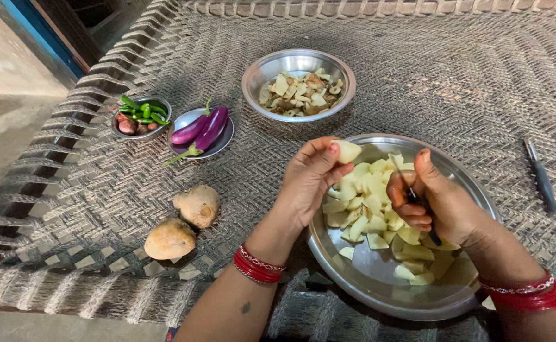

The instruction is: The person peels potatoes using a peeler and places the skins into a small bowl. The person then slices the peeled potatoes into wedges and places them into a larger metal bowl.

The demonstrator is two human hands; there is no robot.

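1. Farthest out to the left of the left hand, a small steel bowl (140, 118) is holding green chillies (143, 109) and a few reddish bulbs I cannot name with certainty; just beside it a steel plate (197, 135) is carrying two slim purple brinjals (203, 130).
2. Nearer, left of the left wrist, two unpeeled potatoes (185, 221) are lying close together on the woven cot (468, 76). They are looking firm, rounded and fairly heavy, likely to roll unless cupped in the whole palm.
3. Beyond the fingers, a steel bowl (298, 84) is holding potato peelings (301, 94), which are looking thin, limp and light.
4. The left hand (307, 183) is pinching a peeled potato piece (347, 151) between thumb and fingertips, fingers closed narrow around it, above the far rim of the big steel plate (379, 278). That piece is probably stiff but wet and starchy, so slippery; gripping its flat cut faces is seeming safer than its curved side.
5. Between the hands, pale potato chunks (369, 202) are piling up in the plate: small, light, hard and unlikely to bruise.
6. The right hand (436, 202) is curling tightly around a small knife (417, 199), thumb raised, thin blade pointing toward the held piece; its dark handle is showing below the fingers.
7. Well to the right of the right hand, a dark-handled peeler (540, 176) is lying on the weave, untouched.
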